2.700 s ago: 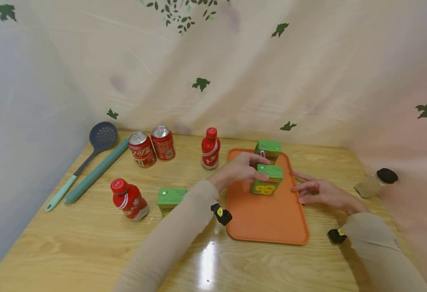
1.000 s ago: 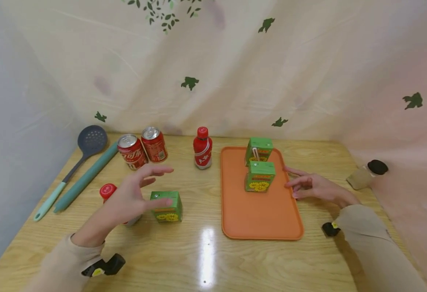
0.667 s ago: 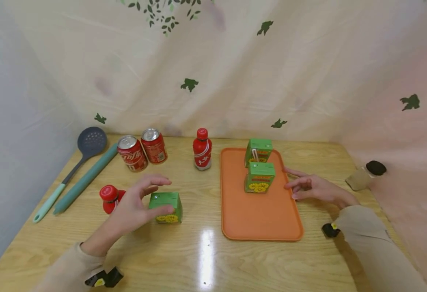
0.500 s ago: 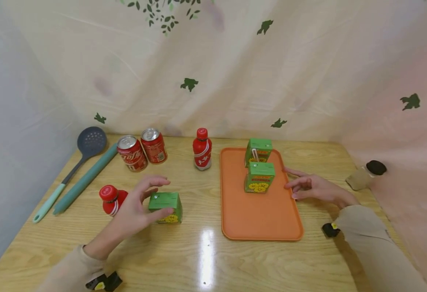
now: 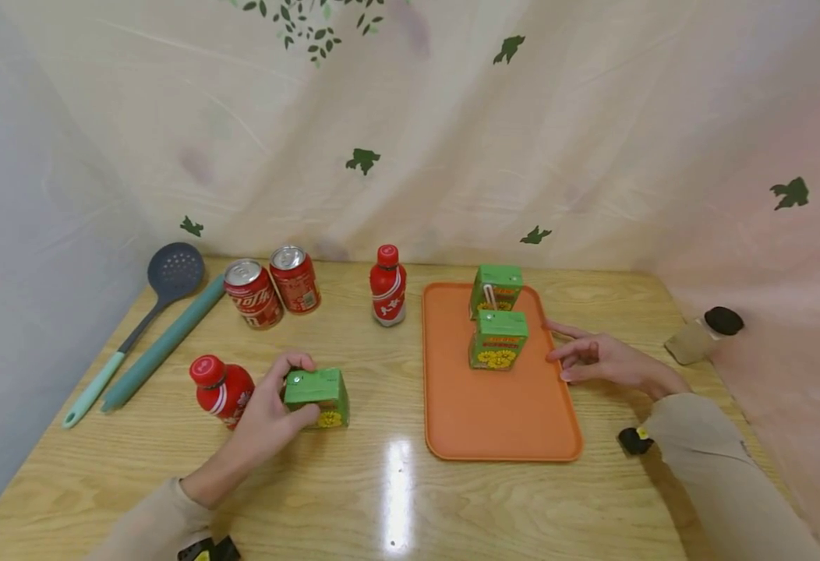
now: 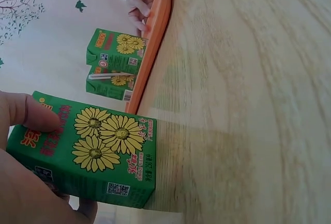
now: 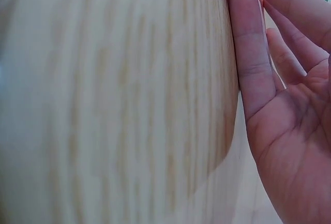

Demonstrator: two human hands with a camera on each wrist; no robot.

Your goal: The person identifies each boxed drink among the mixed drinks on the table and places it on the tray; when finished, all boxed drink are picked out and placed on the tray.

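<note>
My left hand (image 5: 267, 417) grips a green drink carton (image 5: 322, 391) with yellow flowers, standing on the table left of the tray. In the left wrist view, the thumb lies across the front of this drink carton (image 6: 98, 141) and fingers show behind it. My right hand (image 5: 609, 362) rests its fingertips at the right rim of the orange tray (image 5: 501, 425); nothing is held in it. The right wrist view shows that hand (image 7: 289, 105) with fingers fairly straight, low by the table. Two matching cartons stand on the tray, a front one (image 5: 498, 343) and a back one (image 5: 496, 287).
A red bottle (image 5: 222, 389) stands just left of my left hand, another red bottle (image 5: 388, 287) behind the tray's left side. Two red cans (image 5: 254, 300), a teal rolling-pin-like rod (image 5: 164, 343) and a skimmer (image 5: 175, 271) occupy the left. A black-capped jar (image 5: 694, 343) lies at right.
My left hand has left the front carton on the tray, moved left and down, and its fingers have closed round the carton on the table. The right hand stays at the tray rim.
</note>
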